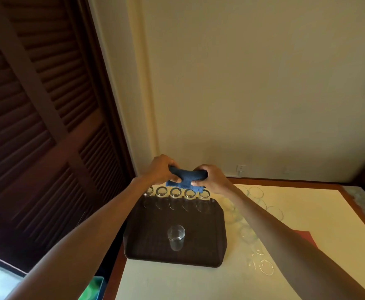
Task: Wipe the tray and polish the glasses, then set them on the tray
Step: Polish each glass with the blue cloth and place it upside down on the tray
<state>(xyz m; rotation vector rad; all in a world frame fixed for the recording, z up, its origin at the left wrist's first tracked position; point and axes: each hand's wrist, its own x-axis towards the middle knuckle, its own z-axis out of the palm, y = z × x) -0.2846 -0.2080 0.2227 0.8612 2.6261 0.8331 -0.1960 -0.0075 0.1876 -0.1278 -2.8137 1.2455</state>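
The left hand (162,169) and the right hand (211,179) both grip a bunched blue cloth (185,179), fingers curled round its ends, above the far edge of the tray (151,239). The tray is dark brown with a woven-looking texture and sits at the left of the pale counter (307,213). Five clear glasses (175,192) stand in a row along its far rim, and a single glass (176,237) stands near its middle. More clear glasses (256,192) stand on the counter just right of the tray.
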